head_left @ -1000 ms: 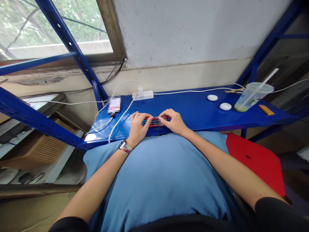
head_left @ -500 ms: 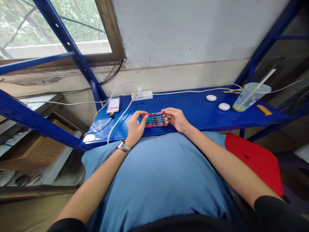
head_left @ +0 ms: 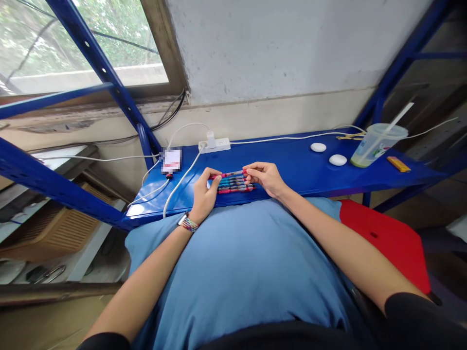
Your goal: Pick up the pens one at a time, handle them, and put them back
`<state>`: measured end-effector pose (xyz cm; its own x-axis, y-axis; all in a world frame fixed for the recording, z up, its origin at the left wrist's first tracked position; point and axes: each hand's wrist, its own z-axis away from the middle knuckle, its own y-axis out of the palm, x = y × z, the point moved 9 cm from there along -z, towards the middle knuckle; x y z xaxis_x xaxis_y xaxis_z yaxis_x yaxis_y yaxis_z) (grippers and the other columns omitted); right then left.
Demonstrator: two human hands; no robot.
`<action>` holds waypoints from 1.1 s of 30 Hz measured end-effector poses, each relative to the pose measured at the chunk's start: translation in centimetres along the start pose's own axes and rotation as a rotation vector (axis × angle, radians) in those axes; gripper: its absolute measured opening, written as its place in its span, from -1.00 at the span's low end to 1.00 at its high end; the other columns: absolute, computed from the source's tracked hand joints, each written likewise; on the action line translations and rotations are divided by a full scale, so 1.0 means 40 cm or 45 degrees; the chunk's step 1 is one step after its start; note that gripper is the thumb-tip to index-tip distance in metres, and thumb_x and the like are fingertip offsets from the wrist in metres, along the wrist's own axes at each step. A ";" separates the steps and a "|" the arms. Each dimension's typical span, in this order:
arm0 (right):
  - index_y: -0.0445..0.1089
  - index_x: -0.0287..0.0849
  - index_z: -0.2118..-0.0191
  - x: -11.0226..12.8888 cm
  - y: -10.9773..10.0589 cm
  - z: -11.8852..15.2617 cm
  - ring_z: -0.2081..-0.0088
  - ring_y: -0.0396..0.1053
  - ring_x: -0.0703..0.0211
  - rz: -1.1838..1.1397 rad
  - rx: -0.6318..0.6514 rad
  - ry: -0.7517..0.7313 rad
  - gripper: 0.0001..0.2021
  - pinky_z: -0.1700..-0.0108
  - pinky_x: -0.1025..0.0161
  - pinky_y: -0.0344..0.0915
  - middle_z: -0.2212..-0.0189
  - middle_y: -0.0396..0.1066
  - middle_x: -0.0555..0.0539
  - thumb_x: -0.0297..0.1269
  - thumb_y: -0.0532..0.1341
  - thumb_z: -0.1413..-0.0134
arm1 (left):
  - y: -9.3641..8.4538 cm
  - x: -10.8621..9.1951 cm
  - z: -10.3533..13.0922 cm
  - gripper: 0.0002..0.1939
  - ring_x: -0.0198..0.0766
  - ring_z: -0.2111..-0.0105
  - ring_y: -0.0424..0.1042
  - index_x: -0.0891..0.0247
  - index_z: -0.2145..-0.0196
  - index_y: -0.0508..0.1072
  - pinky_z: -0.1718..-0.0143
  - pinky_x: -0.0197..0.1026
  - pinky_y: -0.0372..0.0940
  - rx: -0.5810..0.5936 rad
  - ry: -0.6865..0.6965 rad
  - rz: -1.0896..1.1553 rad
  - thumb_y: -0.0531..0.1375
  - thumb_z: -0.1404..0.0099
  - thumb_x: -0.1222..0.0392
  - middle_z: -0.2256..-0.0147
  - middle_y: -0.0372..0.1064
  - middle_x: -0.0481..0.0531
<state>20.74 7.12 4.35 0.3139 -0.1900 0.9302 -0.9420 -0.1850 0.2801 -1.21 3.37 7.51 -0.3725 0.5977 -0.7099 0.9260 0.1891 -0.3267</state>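
Note:
Several pens with red and blue parts lie side by side on the blue tabletop (head_left: 288, 170). The farthest one, a red pen (head_left: 233, 173), is pinched at its left end by my left hand (head_left: 206, 190) and at its right end by my right hand (head_left: 268, 179). Just below it are the blue pens (head_left: 232, 182), with another red pen (head_left: 235, 189) nearest me. The fingers of my right hand cover the right ends of some pens. A woven watch band (head_left: 189, 224) is around my left wrist.
A white power strip (head_left: 214, 145) with cords sits at the back. On the right are two white oval objects (head_left: 337, 160), a plastic cup (head_left: 377, 146) with a straw and a yellow-orange packet (head_left: 399, 164). A partly blurred card-like object (head_left: 171, 159) lies left. A red stool (head_left: 383, 243) stands at lower right.
The far red pen has tilted slightly, its right end now a little higher between my right fingertips. My right fingers have shifted off the nearest red pen's end. The view moved slightly.

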 end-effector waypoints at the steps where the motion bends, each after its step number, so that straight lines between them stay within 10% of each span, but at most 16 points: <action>1: 0.69 -0.18 0.28 -0.001 0.001 0.000 0.46 0.55 0.16 0.010 0.006 -0.007 -0.54 0.26 0.13 0.64 0.42 0.62 -0.07 0.03 0.68 0.24 | 0.001 0.003 0.001 -0.82 -0.20 0.29 0.42 0.15 0.22 0.50 0.18 -0.14 0.29 0.001 -0.013 0.009 0.19 -0.56 0.09 0.33 0.45 -0.05; 6: 0.71 -0.17 0.23 0.001 0.015 0.007 0.41 0.58 0.13 0.016 0.056 -0.029 -0.57 0.22 0.09 0.66 0.40 0.63 -0.07 0.01 0.65 0.15 | -0.003 0.025 -0.001 -0.58 -0.27 0.49 0.23 0.17 0.41 0.36 0.39 -0.18 0.18 -0.041 -0.141 0.133 0.18 -0.58 -0.08 0.52 0.22 -0.11; 12: 0.69 -0.17 0.26 0.015 -0.005 0.007 0.43 0.54 0.18 -0.043 -0.039 -0.007 -0.56 0.30 0.17 0.64 0.38 0.62 -0.07 0.01 0.67 0.22 | -0.013 0.018 -0.019 -0.74 -0.21 0.26 0.51 0.14 0.02 0.58 0.12 -0.15 0.41 -0.060 -0.061 0.171 0.38 -0.42 0.00 0.25 0.54 -0.01; 19: 0.66 -0.16 0.27 0.015 -0.022 -0.002 0.43 0.50 0.21 -0.033 -0.080 0.007 -0.61 0.28 0.18 0.61 0.40 0.60 -0.06 -0.03 0.65 0.16 | -0.015 0.042 -0.027 -0.72 -0.16 0.31 0.54 0.18 0.24 0.64 0.19 -0.13 0.42 -0.011 -0.143 0.030 0.33 -0.44 -0.08 0.34 0.60 0.03; 24: 0.67 -0.17 0.28 0.018 -0.011 -0.001 0.44 0.50 0.21 -0.041 -0.032 -0.018 -0.61 0.29 0.19 0.61 0.37 0.61 -0.07 -0.03 0.65 0.17 | -0.011 0.062 -0.023 -0.29 -0.24 0.55 0.35 0.18 0.62 0.41 0.37 -0.13 0.32 -0.010 -0.244 -0.027 0.05 -0.59 -0.27 0.63 0.32 -0.01; 30: 0.65 -0.18 0.30 0.009 -0.031 -0.004 0.45 0.49 0.22 -0.035 -0.134 0.006 -0.66 0.30 0.19 0.62 0.41 0.59 -0.07 -0.10 0.63 0.15 | 0.010 0.041 -0.025 -0.64 -0.20 0.32 0.53 0.17 0.04 0.57 0.21 -0.16 0.43 0.081 -0.151 0.146 0.36 -0.39 -0.13 0.32 0.54 -0.02; 33: 0.64 -0.18 0.31 0.004 -0.035 -0.005 0.45 0.49 0.22 -0.053 -0.158 0.034 -0.70 0.31 0.21 0.62 0.42 0.58 -0.07 -0.15 0.62 0.14 | 0.008 0.036 -0.025 -0.69 -0.19 0.31 0.53 0.18 0.23 0.57 0.16 -0.14 0.43 0.066 -0.128 0.067 0.30 -0.45 -0.13 0.33 0.56 0.01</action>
<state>22.07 7.54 4.15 0.3515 -0.1588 0.9226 -0.9361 -0.0709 0.3445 -1.38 5.09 7.01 -0.3302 0.5240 -0.7851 0.9410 0.1177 -0.3172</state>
